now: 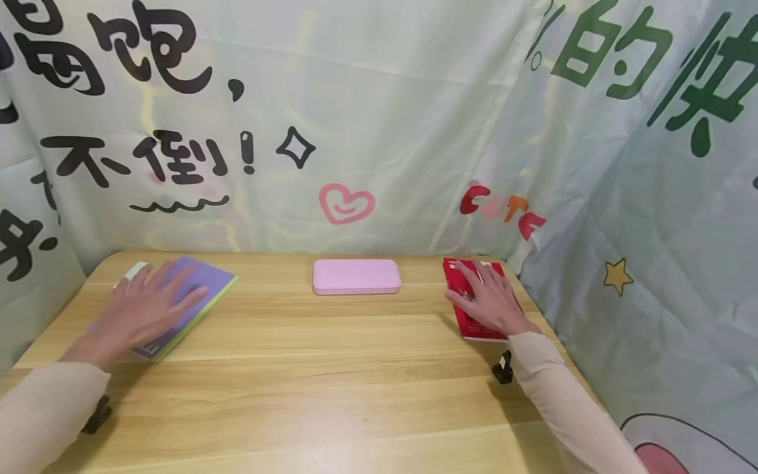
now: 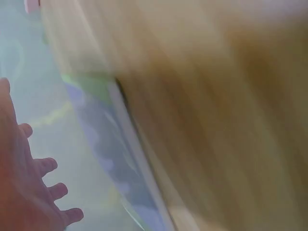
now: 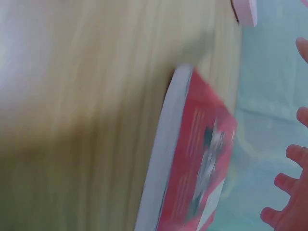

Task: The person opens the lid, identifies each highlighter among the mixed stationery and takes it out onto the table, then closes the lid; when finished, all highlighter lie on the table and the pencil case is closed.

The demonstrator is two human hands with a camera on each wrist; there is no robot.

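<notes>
My left hand (image 1: 139,313) is over a purple book (image 1: 214,279) with a green edge, which lies slanted at the table's left. Its fingers are spread and straight; the left wrist view shows them apart from the blurred book (image 2: 108,139). On the right, a red book (image 1: 474,329) lies near the table edge beneath my right hand (image 1: 488,299). The right wrist view has that hand's fingers (image 3: 286,183) extended and separated from the thick red book (image 3: 187,159). Neither hand grips anything. Between the books, a pink flat case (image 1: 356,276) lies at the back of the table.
The wooden table (image 1: 331,382) runs back to a pale printed curtain (image 1: 379,118), which also hangs along both sides. A black device (image 1: 503,368) sits below the right wrist, and another dark device (image 1: 97,415) below the left.
</notes>
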